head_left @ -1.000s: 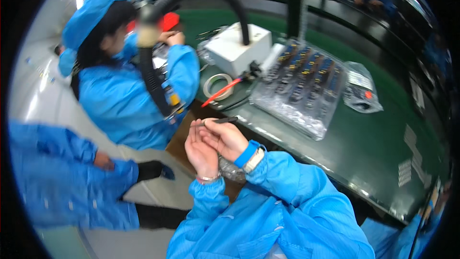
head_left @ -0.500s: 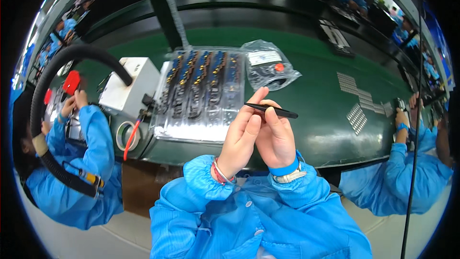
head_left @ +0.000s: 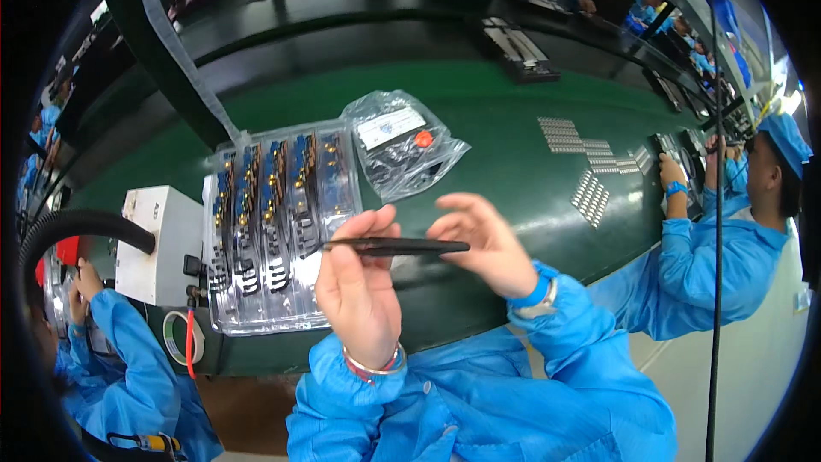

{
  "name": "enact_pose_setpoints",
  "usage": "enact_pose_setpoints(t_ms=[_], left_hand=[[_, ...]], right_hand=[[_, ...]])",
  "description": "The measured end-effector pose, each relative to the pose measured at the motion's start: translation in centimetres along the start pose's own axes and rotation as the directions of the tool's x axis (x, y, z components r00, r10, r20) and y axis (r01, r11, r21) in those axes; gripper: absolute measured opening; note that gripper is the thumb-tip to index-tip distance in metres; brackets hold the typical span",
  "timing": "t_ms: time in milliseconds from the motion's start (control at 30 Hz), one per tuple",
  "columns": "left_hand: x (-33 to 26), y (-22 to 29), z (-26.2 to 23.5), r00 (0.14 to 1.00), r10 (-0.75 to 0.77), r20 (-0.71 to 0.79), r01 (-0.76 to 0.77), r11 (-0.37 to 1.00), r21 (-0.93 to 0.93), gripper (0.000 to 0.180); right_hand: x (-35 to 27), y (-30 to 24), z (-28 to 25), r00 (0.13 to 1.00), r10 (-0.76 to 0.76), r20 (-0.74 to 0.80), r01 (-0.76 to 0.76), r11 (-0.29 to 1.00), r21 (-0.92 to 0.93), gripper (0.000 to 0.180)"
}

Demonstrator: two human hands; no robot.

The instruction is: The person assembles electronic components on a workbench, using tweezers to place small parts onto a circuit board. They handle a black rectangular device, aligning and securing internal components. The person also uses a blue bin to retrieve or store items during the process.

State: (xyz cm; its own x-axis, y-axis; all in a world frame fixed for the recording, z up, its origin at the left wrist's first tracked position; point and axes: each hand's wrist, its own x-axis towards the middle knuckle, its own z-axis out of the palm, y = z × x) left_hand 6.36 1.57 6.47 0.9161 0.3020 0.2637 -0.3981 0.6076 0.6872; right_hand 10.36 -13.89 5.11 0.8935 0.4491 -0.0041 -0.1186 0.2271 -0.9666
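Note:
My left hand [head_left: 359,287] grips black tweezers [head_left: 398,245] that lie level and point to the right. My right hand [head_left: 483,241] hovers just beyond their tip with the fingers spread and nothing in it. Both hands are raised over the front edge of the green workbench [head_left: 505,145]. Just left of my left hand lies a clear plastic tray [head_left: 269,222] with rows of small blue and gold parts. Beyond the hands sits a clear plastic bag [head_left: 402,145] with a white label and a red dot.
A white box [head_left: 158,244] stands left of the tray, with a black hose [head_left: 73,227] arching over it and a roll of tape [head_left: 181,338] below. Co-workers in blue coats sit at left [head_left: 128,368] and at right [head_left: 727,239]. Small metal parts [head_left: 590,192] lie in grids on the bench.
The view has swung from the co-worker on the left to the bench ahead. My hands have risen and moved apart, and the tweezers have levelled out in my left hand.

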Motion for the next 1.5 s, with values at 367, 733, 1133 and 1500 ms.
enact_pose_setpoints(t_ms=[367,733,1133,1500], left_hand=[[0.8,-1.1,-0.5,0.944,-0.328,-0.032,0.329,0.943,0.045,0.032],[0.6,-1.3,-0.6,0.919,-0.394,-0.03,0.395,0.917,0.051,0.03],[0.0,-1.3,-1.3,0.93,-0.361,-0.067,0.363,0.932,0.017,0.028],[-0.3,-1.2,-1.5,0.948,-0.314,-0.051,0.315,0.949,0.008,0.027]], right_hand=[[3.4,0.1,-4.2,0.969,-0.055,-0.241,0.074,0.995,0.068,0.029],[5.4,-0.6,-7.0,0.963,-0.073,-0.259,0.102,0.99,0.101,0.023],[22.0,-0.9,-24.7,0.477,0.168,-0.863,0.206,0.933,0.296,0.041],[28.8,-3.8,-26.4,0.461,0.234,-0.856,0.377,0.822,0.427,0.028]])
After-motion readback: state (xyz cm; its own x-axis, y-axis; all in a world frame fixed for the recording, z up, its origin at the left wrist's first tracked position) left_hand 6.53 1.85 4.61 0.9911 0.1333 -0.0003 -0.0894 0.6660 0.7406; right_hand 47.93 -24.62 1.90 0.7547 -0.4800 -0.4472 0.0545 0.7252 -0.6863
